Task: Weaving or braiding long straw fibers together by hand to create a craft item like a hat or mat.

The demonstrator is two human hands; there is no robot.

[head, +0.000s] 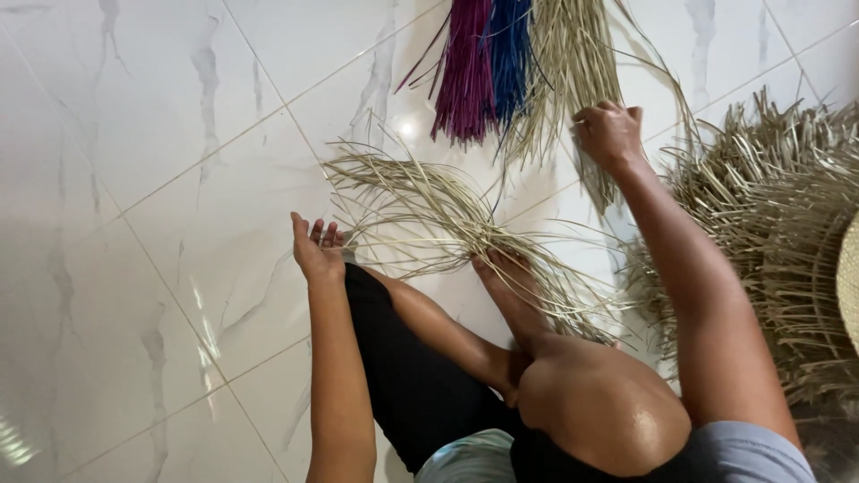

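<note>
Right hand (610,132) was fisted around the pale straw bundle (573,63) up top; left hand (315,250) hung open, holding nothing. Loose strands (447,215) looked light, springy, brittle; I'd grip them bunched, mid-length.

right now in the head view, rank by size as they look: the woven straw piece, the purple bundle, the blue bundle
1. woven straw piece, by far the largest.
2. purple bundle.
3. blue bundle, slightly narrower; both bundles are cut off at the top edge, so unsure.

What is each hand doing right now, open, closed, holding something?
Left hand: open, palm up, fingers spread, holding nothing, beside the loose pale straw strands.
Right hand: closed in a grip on the hanging bundle of pale straw.
</note>
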